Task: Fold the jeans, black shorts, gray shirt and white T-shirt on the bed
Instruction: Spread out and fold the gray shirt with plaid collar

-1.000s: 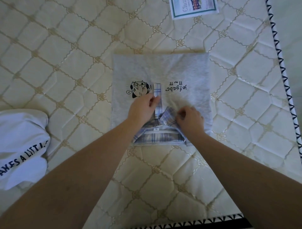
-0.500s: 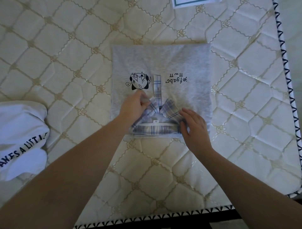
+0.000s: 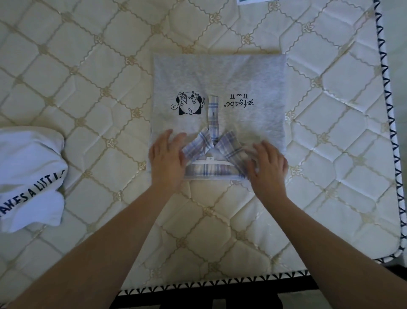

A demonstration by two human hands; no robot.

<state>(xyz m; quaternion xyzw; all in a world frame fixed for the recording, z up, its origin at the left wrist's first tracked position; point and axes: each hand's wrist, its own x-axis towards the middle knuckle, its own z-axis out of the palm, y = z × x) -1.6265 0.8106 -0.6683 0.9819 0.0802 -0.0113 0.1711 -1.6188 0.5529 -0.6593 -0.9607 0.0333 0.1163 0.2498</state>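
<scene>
The gray shirt (image 3: 220, 77) lies folded into a neat rectangle in the middle of the bed (image 3: 88, 88), its plaid collar and placket facing me and a cartoon print on its chest. My left hand (image 3: 167, 158) rests flat on the shirt's near left corner, fingers straight, beside the collar. My right hand (image 3: 267, 165) lies flat on the near right corner, fingers spread over the fabric. The white T-shirt (image 3: 28, 176) with dark lettering sits crumpled at the left edge of the view. Jeans and black shorts are out of view.
The quilted cream mattress has a dark zigzag border along its right side (image 3: 387, 110) and near edge (image 3: 220, 284). A printed label (image 3: 248, 1) peeks in at the top. Bare mattress surrounds the gray shirt on all sides.
Both hands let go of the plaid collar and moved outward to the shirt's near corners, now lying flat. The collar flaps lie spread open.
</scene>
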